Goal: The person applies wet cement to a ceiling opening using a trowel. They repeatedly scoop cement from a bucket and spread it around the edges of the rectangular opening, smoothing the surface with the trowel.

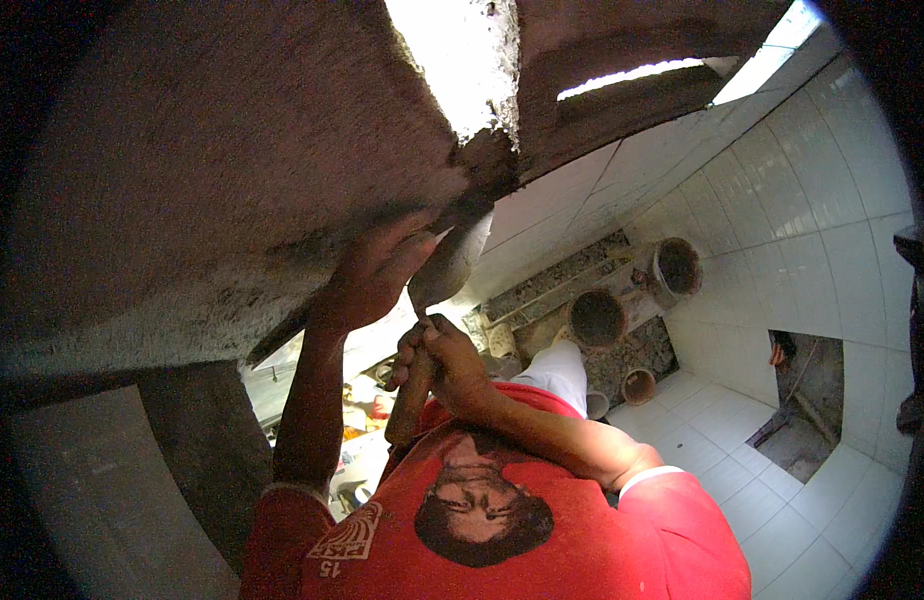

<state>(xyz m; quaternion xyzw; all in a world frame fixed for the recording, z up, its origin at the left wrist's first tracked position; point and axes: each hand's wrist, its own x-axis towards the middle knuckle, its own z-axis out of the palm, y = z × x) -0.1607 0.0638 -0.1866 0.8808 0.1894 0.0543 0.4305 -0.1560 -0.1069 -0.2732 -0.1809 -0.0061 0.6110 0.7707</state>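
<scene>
My left hand (377, 270) lies with its fingers spread against a rough grey plastered surface (212, 170), just below a broken, crumbly edge (487, 160). A thin dark strip (282, 340) runs under its wrist; I cannot tell whether the hand holds it. My right hand (440, 358) grips the wooden handle (407, 400) of a trowel. The trowel's grey blade (452, 262), smeared with mortar, points up and touches the plaster beside my left thumb. Both forearms rise from my red shirt (582, 550).
White tiled walls (802, 190) and a white tiled floor (742, 450) lie to the right. Several round pipe openings (597, 318) sit in a rough patch of rubble. A dark hole (807, 400) gapes in the tiled wall. Bright daylight comes through a gap (462, 50) above.
</scene>
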